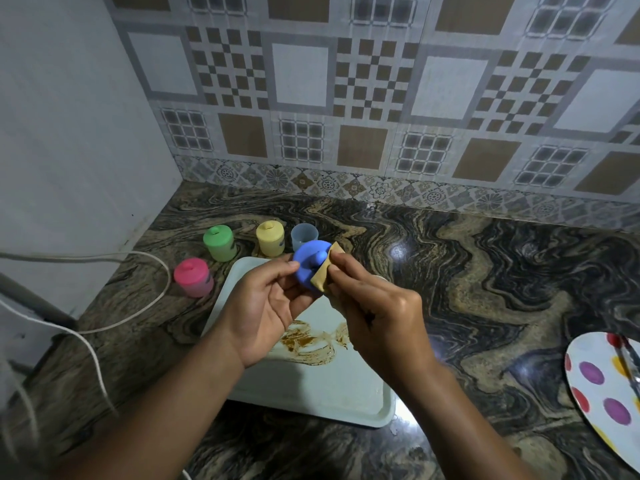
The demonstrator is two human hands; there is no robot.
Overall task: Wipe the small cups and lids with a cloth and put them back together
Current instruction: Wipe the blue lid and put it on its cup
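Far left of the grips, a pink cup [193,277] stands on the desk [485,271] with its lid seated. Whether it has been wiped cannot be told. Closer in, beyond and to the left of the left grip [266,306], a green cup [219,243] and a yellow cup [270,238] stand side by side, both lidded. Their placement appears meant to keep them clear of the working area.

The left grip is closed narrowly on the blue lid [310,268], fingertips and thumb pinching its rim. The knobbed top face is tilted toward the right grip [374,313], which presents it for wiping. Just beyond the lid, an open translucent cup [304,235] stands on the desk with no lid. It is judged to be the blue lid's partner, set close by for reassembly.

The right grip pinches a folded tan cloth [323,275] against the lid's right edge, beside the knob, so cloth and lid touch. Step in hand, by my judgement: wiping the blue lid, with refitting not yet done.

Below both grips lies a white tray [311,386] bearing a brown smear, and the lid is held above it, off the desk. Far right of the right grip, a spotted plate [602,393] lies on the desk, partly out of view. It appears to play no part in the task.
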